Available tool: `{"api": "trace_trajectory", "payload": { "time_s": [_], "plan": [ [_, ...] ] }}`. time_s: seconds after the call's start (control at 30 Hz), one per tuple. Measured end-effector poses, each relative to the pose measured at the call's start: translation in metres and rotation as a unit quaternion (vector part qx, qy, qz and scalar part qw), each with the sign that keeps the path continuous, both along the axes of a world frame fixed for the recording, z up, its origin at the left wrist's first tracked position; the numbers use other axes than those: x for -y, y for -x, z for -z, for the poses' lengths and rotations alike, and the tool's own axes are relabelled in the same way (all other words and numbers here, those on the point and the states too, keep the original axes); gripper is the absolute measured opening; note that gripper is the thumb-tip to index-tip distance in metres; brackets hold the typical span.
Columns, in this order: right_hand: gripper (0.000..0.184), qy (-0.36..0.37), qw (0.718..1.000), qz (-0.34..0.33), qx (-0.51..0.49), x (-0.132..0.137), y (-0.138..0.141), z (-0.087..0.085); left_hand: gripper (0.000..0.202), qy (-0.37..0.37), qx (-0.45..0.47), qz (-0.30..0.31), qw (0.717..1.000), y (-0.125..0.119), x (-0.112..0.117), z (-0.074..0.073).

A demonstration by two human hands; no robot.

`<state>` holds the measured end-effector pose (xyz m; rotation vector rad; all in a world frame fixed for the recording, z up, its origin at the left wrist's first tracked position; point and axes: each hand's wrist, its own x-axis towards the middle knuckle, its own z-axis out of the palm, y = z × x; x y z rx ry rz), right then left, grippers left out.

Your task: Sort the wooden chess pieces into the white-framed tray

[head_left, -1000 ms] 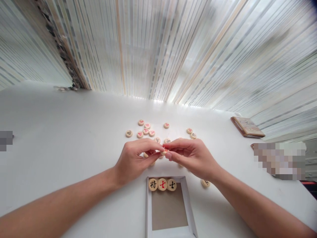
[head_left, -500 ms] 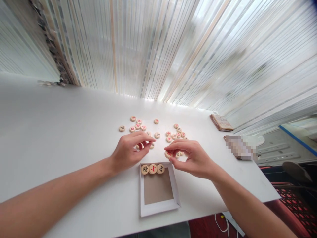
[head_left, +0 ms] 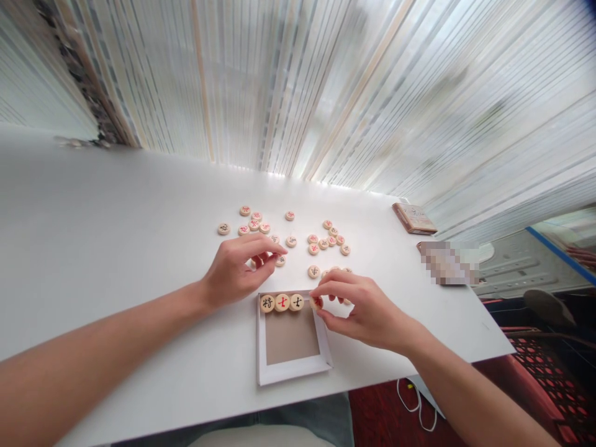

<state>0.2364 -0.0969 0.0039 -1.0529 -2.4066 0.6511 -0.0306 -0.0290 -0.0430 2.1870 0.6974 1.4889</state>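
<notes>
The right hand (head_left: 361, 305) pinches a red-marked piece (head_left: 316, 303) at the far-right corner of the white box (head_left: 295, 374) — beside three discs (head_left: 282, 303) (one red-marked). The left hand (head_left: 236, 267), thumb and fingers parted, hovers by loose pieces (head_left: 280, 261).

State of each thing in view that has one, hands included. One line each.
Left hand: fingers curled, near the loose pieces.
Right hand: pinching a piece.
Held piece: at the box's far right corner; whether resting, can't tell.
White box: uncovered, partly filled.
Boxed pieces: three, side by side, marks up.
Loose pieces: scattered, mostly marks up.
Curtain: hanging.
Brown item: lying flat.
</notes>
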Motion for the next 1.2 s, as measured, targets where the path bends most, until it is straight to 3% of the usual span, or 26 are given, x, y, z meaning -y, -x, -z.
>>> {"api": "trace_trajectory", "payload": {
  "time_s": [0.3, 0.63, 0.8, 0.93, 1.07, 1.2],
  "plan": [
    [0.028, 0.009, 0.995, 0.027, 0.094, 0.003, 0.008, -0.001, 0.021, 0.008, -0.006, -0.004, 1.000, 0.000, 0.002, -0.002],
    [0.010, 0.025, 0.990, 0.058, 0.129, 0.005, 0.012, 0.002, 0.021, 0.012, -0.011, -0.007, 1.000, -0.001, 0.002, 0.000],
    [0.010, 0.023, 0.992, 0.071, 0.103, 0.001, 0.012, -0.009, 0.021, 0.027, 0.021, -0.021, 0.999, 0.002, -0.004, 0.000],
    [0.012, 0.017, 0.995, 0.092, 0.044, -0.021, 0.016, -0.030, 0.017, 0.053, 0.037, -0.108, 0.992, 0.017, -0.027, -0.004],
    [0.020, 0.033, 0.992, 0.122, 0.001, -0.063, 0.035, -0.050, 0.017, 0.102, 0.023, -0.226, 0.968, 0.030, -0.045, -0.005],
    [0.022, 0.063, 0.988, 0.141, -0.012, -0.112, 0.059, -0.052, 0.017, 0.098, -0.026, -0.245, 0.964, 0.030, -0.044, -0.005]
  ]
}}
